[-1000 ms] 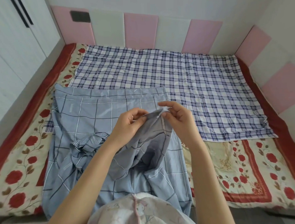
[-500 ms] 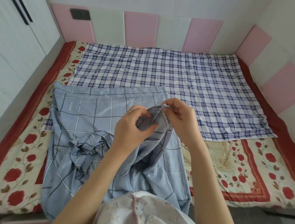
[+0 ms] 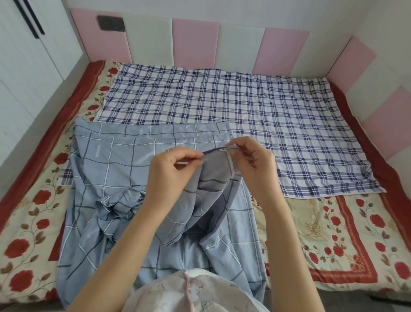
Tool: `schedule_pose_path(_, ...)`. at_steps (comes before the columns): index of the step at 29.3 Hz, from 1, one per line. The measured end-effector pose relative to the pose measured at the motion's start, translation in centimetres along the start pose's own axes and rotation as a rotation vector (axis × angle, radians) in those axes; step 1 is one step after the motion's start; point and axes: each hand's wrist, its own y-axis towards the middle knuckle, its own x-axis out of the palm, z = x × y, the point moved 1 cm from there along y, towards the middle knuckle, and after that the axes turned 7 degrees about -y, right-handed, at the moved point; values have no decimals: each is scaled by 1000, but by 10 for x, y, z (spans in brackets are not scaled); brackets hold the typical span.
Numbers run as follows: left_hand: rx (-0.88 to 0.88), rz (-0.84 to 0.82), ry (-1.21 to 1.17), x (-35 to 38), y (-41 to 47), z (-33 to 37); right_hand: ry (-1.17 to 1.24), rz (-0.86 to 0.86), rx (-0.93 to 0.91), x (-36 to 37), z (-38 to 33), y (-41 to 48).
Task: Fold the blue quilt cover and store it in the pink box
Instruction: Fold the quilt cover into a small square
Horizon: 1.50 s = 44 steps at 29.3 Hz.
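Both my hands, left (image 3: 173, 169) and right (image 3: 251, 162), pinch one raised edge of the light-blue checked quilt cover (image 3: 132, 176) over the bed (image 3: 340, 231).

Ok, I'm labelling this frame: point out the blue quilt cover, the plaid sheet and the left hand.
blue quilt cover (image 3: 126, 167): head view, flat part near its far edge.
plaid sheet (image 3: 270, 116): head view, its middle.
left hand (image 3: 174, 173): head view, back of the hand.

Pale clothing (image 3: 167, 306) hides the near edge of the blue quilt cover (image 3: 117, 167).
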Motion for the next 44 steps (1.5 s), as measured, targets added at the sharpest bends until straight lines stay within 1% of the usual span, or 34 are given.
schedule_pose_path(3,6,-35,-10,-7,8,9,81,-26,-1,0,-6,3)
schedule_pose_path(7,-2,-66,-27,-13,10,13,125,-62,-20,0,-11,4)
schedule_pose_path(11,-56,-109,-36,-16,10,13,127,2,-52,1,-13,6)
schedule_pose_path(16,-45,-205,93,-24,12,18,89,58,-106,4,-13,6)
schedule_pose_path(20,-41,-285,153,-17,14,23,93,23,-91,9,-22,6)
schedule_pose_path(22,-11,-327,138,-8,12,25,80,3,-105,10,-26,6)
schedule_pose_path(26,28,-344,89,3,16,18,79,-15,-134,12,-22,8)
schedule_pose_path(28,2,-398,81,9,24,10,134,-6,-121,11,-14,12)
schedule_pose_path(30,-12,-397,30,11,25,8,209,-45,-93,10,-11,10)
schedule_pose_path(33,-82,-325,-31,22,41,-3,285,-54,43,10,6,21)
schedule_pose_path(36,-182,-261,-31,36,59,-30,400,72,294,15,47,31)
schedule_pose_path(38,-254,-224,-31,45,64,-53,427,146,461,18,88,31)
schedule_pose_path(39,-287,-208,-38,52,66,-66,417,149,561,19,115,32)
schedule_pose_path(42,-397,-155,-16,79,75,-109,367,116,868,18,213,35)
schedule_pose_path(44,-436,-150,14,97,83,-131,264,73,1028,15,276,40)
